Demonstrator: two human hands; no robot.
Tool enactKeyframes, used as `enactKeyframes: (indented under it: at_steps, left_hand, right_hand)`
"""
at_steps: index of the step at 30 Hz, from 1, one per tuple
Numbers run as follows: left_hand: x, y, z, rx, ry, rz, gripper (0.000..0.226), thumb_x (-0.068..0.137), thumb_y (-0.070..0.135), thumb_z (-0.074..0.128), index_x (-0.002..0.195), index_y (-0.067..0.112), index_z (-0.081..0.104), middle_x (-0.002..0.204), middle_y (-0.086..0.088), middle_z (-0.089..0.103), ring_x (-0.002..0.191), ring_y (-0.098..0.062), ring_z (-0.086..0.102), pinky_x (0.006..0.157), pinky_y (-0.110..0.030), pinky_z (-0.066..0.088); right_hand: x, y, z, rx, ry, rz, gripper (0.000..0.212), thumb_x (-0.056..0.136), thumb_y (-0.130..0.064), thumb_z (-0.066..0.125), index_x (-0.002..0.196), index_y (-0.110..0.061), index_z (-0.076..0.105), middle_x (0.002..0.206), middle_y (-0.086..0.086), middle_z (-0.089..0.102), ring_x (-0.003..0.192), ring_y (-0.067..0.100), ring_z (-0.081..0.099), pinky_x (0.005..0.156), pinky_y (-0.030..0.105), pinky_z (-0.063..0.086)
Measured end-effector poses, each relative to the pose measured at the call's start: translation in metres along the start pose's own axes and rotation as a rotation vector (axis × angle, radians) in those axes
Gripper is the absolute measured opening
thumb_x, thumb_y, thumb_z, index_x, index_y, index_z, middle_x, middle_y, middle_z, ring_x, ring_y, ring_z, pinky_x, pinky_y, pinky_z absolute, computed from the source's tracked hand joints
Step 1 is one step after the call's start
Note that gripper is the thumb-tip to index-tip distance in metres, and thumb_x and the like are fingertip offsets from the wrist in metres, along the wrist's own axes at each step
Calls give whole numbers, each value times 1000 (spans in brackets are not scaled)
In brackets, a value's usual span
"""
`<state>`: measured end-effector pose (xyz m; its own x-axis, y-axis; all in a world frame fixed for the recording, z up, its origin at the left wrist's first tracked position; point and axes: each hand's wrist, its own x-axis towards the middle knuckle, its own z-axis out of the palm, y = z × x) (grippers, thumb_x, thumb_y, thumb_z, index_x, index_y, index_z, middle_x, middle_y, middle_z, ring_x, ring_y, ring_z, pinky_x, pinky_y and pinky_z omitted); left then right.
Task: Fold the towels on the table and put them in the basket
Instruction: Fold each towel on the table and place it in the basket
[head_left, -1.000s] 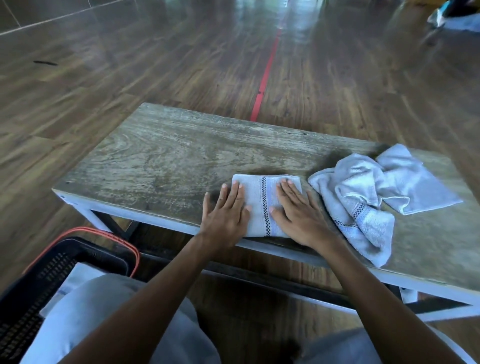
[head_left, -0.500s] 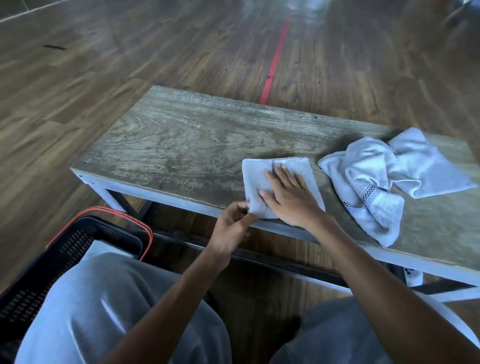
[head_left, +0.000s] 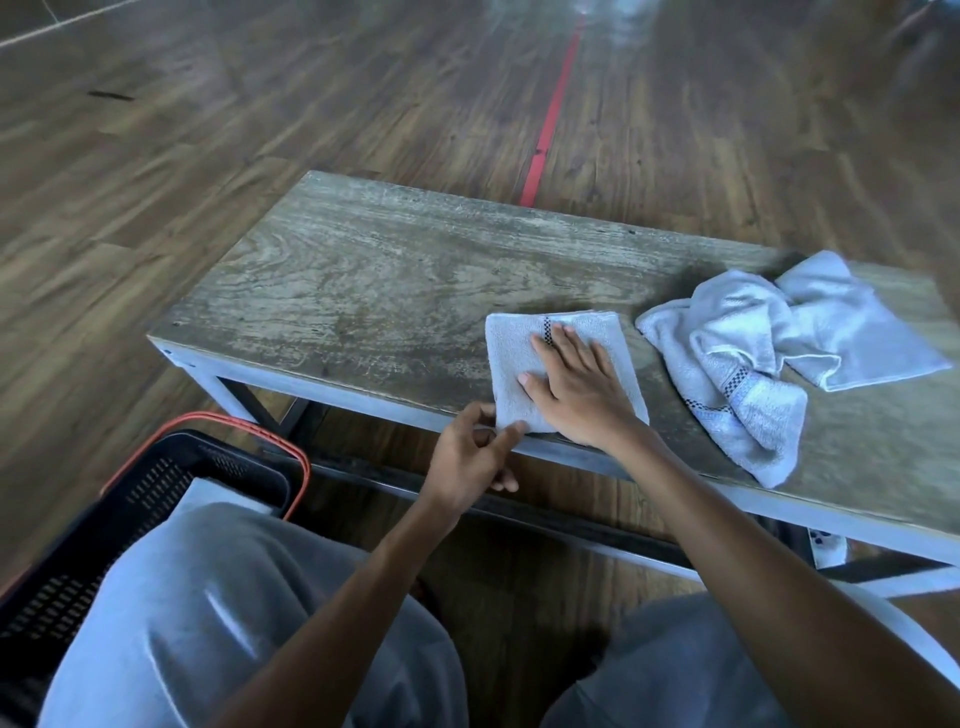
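My right hand lies flat, fingers straight, on the folded towel at the table's near edge. My left hand pinches its near corner.

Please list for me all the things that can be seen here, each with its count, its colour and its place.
folded towel: one, pale grey, near edge of table
crumpled towels: one heap, pale grey, right end of table; number unclear
table: one, weathered grey-brown, centre
basket: one, black with orange rim, low at left
white item: one, in basket, partly hidden by a knee
floor: brown wood, all around
red line: one, on floor beyond table
trousers: grey, bottom of view
left hand: one, pinches near corner of folded towel
right hand: one, lies flat on folded towel
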<state>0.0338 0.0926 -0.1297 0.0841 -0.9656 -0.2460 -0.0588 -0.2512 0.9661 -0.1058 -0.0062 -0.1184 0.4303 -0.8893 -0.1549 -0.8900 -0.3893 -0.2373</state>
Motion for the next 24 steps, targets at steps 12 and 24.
enactKeyframes:
  at_steps: [12, 24]
  left_hand:
    - [2, 9, 6, -54, 6, -69, 28, 93, 35, 59, 94, 7, 56, 53, -2, 60, 53, -20, 68, 46, -22, 48]
    - [27, 75, 20, 653, -81, 269, 31, 94, 45, 50, 114, 21, 53, 99, 3, 62, 90, -7, 60, 84, -29, 48]
  right_hand:
    - [1, -1, 5, -15, 71, 8, 61, 100, -50, 18, 153, -22, 5, 161, 4, -6, 146, 14, -13, 119, 38, -10]
    - [-47, 30, -56, 842, 436, 249, 25, 98, -25, 47, 118, -14, 58, 109, -5, 61, 97, 5, 55, 74, 8, 42]
